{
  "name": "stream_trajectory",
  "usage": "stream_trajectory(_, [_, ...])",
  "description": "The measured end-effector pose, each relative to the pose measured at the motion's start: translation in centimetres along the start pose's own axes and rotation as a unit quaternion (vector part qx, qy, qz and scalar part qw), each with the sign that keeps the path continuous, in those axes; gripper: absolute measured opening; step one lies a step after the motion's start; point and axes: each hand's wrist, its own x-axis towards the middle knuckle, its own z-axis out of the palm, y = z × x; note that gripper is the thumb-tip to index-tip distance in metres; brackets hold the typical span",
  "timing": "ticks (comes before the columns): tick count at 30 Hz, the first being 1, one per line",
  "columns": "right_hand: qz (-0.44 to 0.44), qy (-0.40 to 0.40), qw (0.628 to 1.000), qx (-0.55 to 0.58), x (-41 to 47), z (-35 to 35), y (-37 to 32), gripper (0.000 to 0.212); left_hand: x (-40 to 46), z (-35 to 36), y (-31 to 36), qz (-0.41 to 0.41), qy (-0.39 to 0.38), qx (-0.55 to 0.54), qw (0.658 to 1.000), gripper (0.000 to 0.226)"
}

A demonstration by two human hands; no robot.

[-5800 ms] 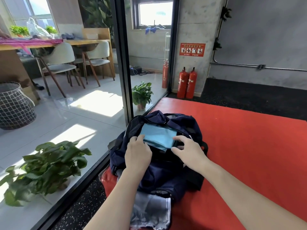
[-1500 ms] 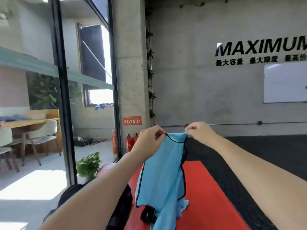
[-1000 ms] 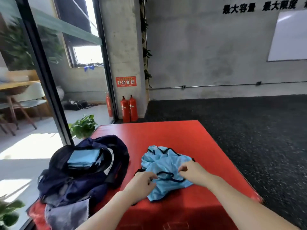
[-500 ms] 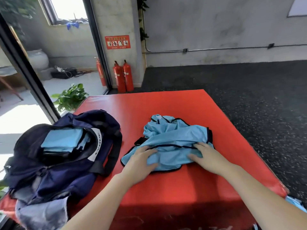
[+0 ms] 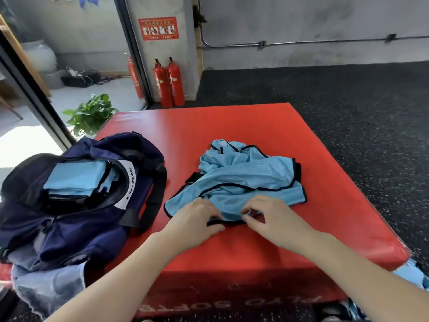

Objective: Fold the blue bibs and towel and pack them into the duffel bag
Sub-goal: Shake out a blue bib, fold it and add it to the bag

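Both hands have drawn together along the near hem of the crumpled blue bib [image 5: 241,182], where half a second ago they lay flat and apart on the cloth. Left hand [image 5: 197,217] now pinches the black-trimmed near edge between thumb and fingers; right hand [image 5: 269,217] does the same just to its right, fingertips curled onto the hem, the two hands close but not touching. That bib lies unfolded and rumpled on the red padded box [image 5: 255,126], right of its middle, its far part bunched up and its near edge flattened under the hands.

On the left of the box sits the navy duffel bag [image 5: 76,205], its mouth open upward, with folded blue bibs [image 5: 76,177] stacked inside. A grey cloth [image 5: 48,284] hangs beneath the bag's near end. More blue fabric [image 5: 415,275] shows at the near right corner, below the box; what it is cannot be told.

Far behind, two red fire extinguishers [image 5: 169,82] stand against the concrete pillar, and a potted plant [image 5: 90,115] sits beyond the glass at far left.
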Motion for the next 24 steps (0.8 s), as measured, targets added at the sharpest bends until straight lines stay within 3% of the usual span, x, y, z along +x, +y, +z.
stream_trajectory(5, [0.013,0.001,0.998,-0.060,-0.1,1.6,-1.3,0.031,0.1,-0.3,0.8,0.015,0.050,-0.017,0.998,0.015])
stream_trajectory(9, [0.027,0.070,0.988,-0.136,0.1,2.3,-2.7,0.024,-0.2,-1.2,1.8,0.025,0.093,-0.080,0.992,0.010])
stream_trajectory(14, [0.072,0.108,0.988,-0.088,0.3,0.4,-2.5,0.018,-0.8,-2.1,1.0,-0.003,0.202,-0.027,0.979,0.014])
stream_trajectory(19, [0.102,0.148,0.983,0.024,-0.4,-2.3,-1.6,0.005,-0.5,-3.4,0.7,-0.094,0.242,-0.038,0.965,0.017])
stream_trajectory(22, [0.108,0.181,0.974,0.089,-1.2,-3.7,-1.4,0.021,-0.3,-3.8,0.8,-0.120,0.261,-0.037,0.957,0.018])
stream_trajectory(24, [0.102,0.203,0.970,0.090,-1.6,-4.5,-1.1,0.019,-0.1,-3.9,0.9,-0.121,0.265,-0.040,0.956,0.018])
